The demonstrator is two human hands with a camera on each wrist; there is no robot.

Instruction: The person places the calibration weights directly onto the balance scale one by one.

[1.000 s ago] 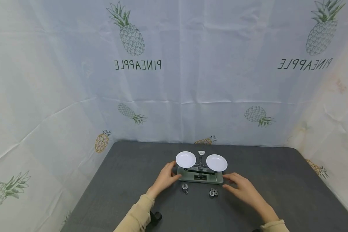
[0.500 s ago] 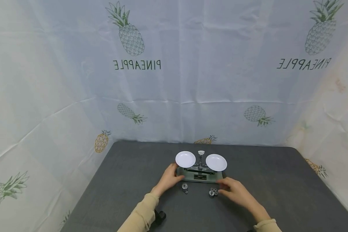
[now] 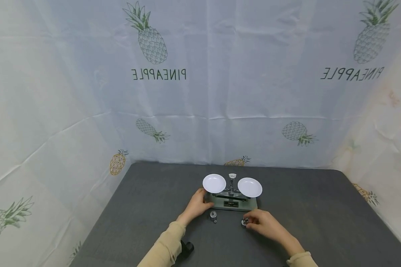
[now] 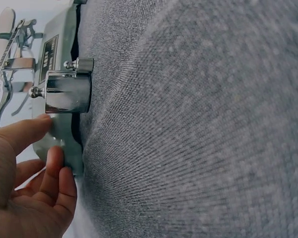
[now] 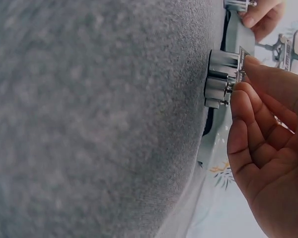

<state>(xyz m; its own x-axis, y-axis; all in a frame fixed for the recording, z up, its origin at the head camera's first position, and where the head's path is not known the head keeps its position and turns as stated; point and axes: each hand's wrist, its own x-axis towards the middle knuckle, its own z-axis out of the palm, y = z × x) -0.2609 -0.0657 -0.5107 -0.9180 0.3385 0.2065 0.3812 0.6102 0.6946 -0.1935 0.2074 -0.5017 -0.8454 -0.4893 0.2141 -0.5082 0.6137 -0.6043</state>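
Left hand (image 3: 195,204) is gripping the left end of the balance scale (image 3: 231,204), thumb lying along the near edge of the pale green base, other fingers curling at its end. Right hand (image 3: 265,224) is sitting low over the right weights (image 5: 217,88), thumb and index finger straddling the metal tops, remaining fingers folding toward the palm; can't tell whether the tips are actually pinching a weight or only touching. Three right weights are standing upright side by side on the table, going from large to small, just in front of the scale's base. Left weights (image 4: 67,93), one large and one small, are standing together near the left thumb, also in front of the base. Scale is standing on the dark table (image 3: 320,207) between the hands, its left pan (image 3: 214,183) and right pan (image 3: 250,187) facing up, a silver knob (image 3: 232,176) rising between them, a dark label (image 3: 231,204) showing on the front. Light sleeves (image 3: 163,246) are covering both forearms. Behind the table a pale curtain (image 3: 220,96) is hanging, bearing pineapple prints and mirrored lettering
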